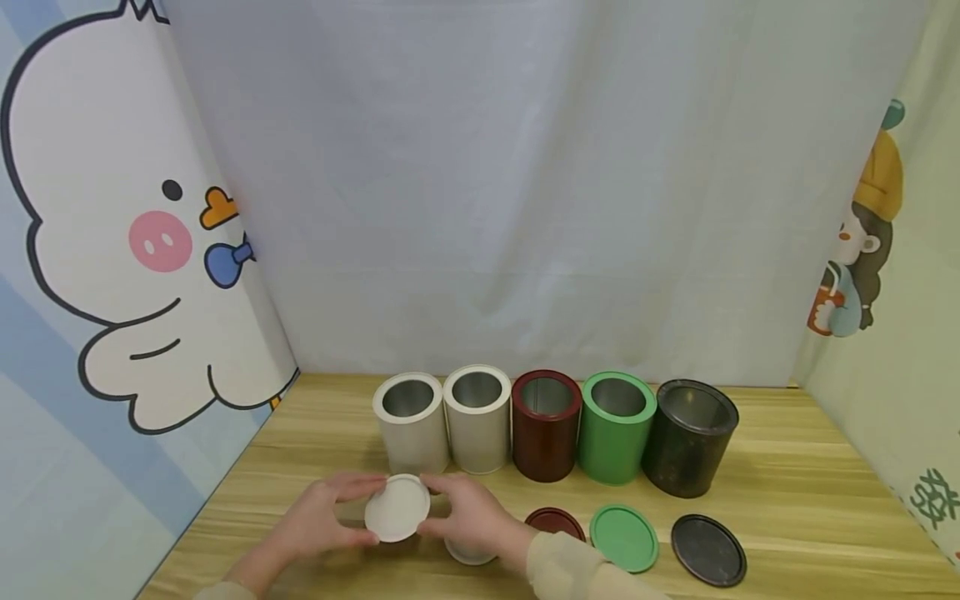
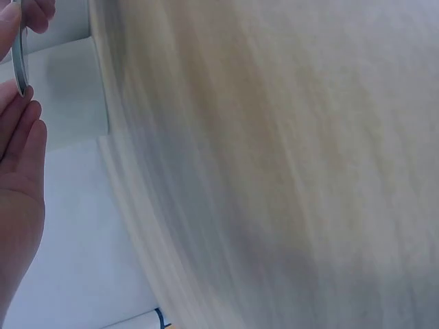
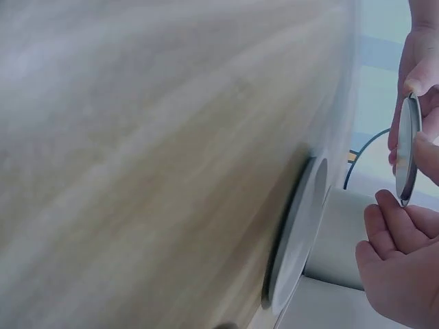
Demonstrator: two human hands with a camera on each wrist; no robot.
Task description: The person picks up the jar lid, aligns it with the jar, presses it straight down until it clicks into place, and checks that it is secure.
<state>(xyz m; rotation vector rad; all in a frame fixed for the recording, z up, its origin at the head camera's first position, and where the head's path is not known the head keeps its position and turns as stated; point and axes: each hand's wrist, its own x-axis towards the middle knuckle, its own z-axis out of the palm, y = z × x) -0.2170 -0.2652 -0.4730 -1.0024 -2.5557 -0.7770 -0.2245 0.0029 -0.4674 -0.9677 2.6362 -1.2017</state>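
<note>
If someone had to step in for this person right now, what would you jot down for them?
Left hand and right hand pinch one white lid between them, above the table.
Five cans stand open in a row: two white, dark red, green, black.
Another white lid, dark red lid, green lid and black lid lie in front.
No can is lidded yet.

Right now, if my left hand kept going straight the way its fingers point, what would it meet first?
The left hand holds the white lid and points right, toward the right hand gripping the lid's other edge. Past the lid it would probably meet those fingers first, though depth is unclear.
</note>
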